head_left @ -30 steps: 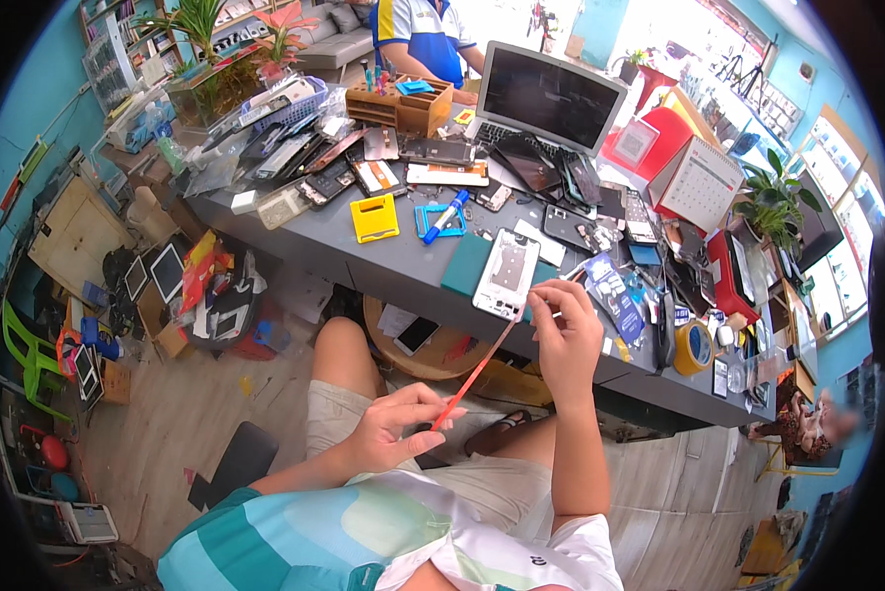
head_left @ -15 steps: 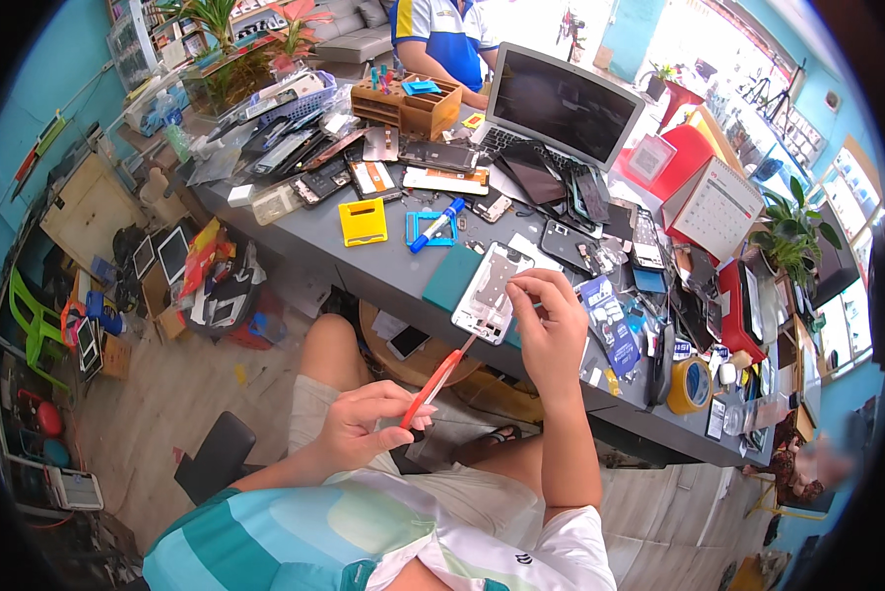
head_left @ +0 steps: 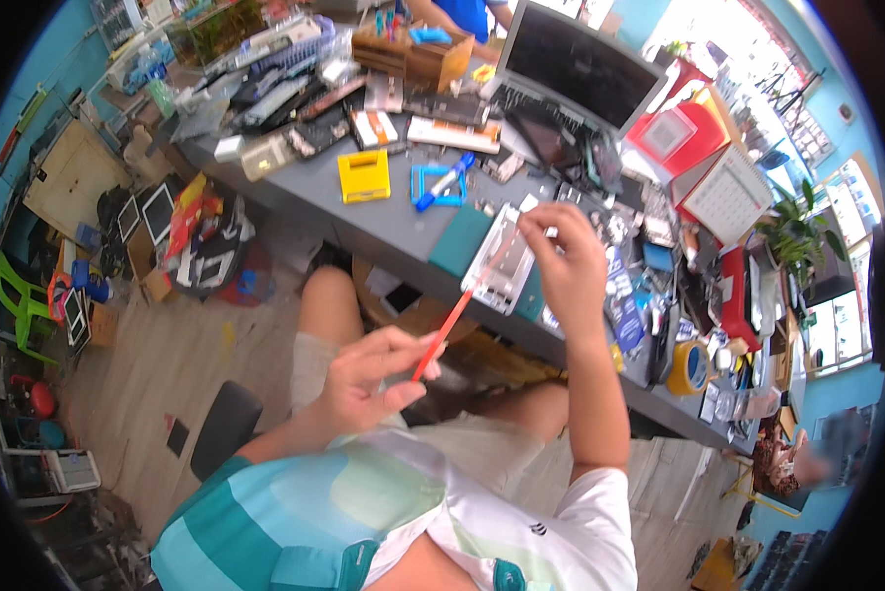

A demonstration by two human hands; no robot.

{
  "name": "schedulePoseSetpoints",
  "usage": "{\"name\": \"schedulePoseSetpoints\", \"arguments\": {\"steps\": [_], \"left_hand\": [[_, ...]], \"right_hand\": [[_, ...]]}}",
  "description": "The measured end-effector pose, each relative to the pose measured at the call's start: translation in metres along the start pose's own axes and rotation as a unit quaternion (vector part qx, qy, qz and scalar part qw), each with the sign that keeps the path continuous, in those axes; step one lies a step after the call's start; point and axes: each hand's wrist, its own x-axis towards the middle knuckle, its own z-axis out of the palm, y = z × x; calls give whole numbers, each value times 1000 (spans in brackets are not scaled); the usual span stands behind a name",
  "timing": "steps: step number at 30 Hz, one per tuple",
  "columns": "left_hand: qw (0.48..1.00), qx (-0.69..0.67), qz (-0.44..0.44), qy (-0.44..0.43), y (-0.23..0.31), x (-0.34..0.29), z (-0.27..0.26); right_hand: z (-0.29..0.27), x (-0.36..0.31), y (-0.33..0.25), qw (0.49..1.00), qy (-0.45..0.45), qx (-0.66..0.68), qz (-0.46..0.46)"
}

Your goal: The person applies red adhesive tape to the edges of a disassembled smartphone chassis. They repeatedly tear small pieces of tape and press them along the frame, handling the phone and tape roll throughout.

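My left hand [head_left: 378, 379] is closed on red tweezers [head_left: 442, 336], whose tips point up and away towards the bottom end of an opened phone [head_left: 502, 264]. The phone has a white frame and a grey inner plate, and it lies slanted on a teal mat [head_left: 459, 239] at the desk's near edge. Over the phone's upper right side is my right hand [head_left: 569, 258], thumb and forefinger pinched together. What they hold, if anything, is too small to make out.
Beyond the phone lie a blue marker [head_left: 444, 182] on a blue frame and a yellow holder [head_left: 364, 176]. Phone parts are heaped behind, beside a wooden organiser [head_left: 408, 57] and an open laptop [head_left: 582, 69]. Yellow tape [head_left: 689, 366] stands right. A person sits across the desk.
The view has tilted down and shifted. My left hand has turned the tweezers, which now show as a single narrow strip. My right hand remains pinched over the phone.
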Motion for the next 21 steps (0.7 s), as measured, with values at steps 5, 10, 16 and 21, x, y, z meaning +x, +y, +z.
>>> {"name": "schedulePoseSetpoints", "arguments": {"steps": [5, 10, 16, 21], "left_hand": [[999, -34, -15, 21, -1, 6, 0], [999, -21, -23, 21, -5, 17, -1], [999, 5, -25, 30, -12, 29, 0], [998, 35, -38, 39, -14, 39, -1]], "right_hand": [[3, 10, 9, 999, -33, -2, 12], [7, 17, 22, 998, -61, -16, 22], [13, 24, 43, 996, -74, -35, 29], [19, 26, 61, 996, -61, -52, 30]]}}
